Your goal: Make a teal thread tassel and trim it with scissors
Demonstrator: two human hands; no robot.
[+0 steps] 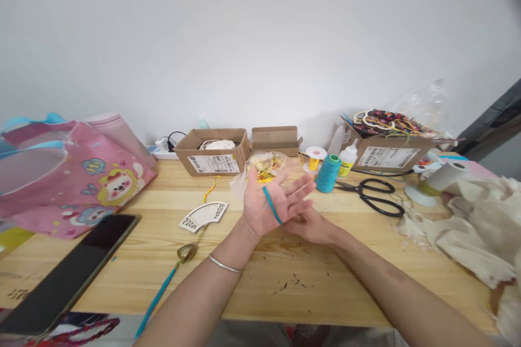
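Note:
My left hand is raised palm-up above the wooden table, fingers stretched out and apart. A teal thread is wound across its palm. My right hand lies just behind and under the left hand, mostly hidden, so its fingers do not show. A teal thread spool stands just right of the left fingertips. Behind the left hand sits a clear bag of gold bits.
A wooden fan-shaped piece with a gold bell and teal tassel lies at left. A dark tablet and pink bag are far left. Black scissors, glue bottle, cardboard boxes and cream cloth surround.

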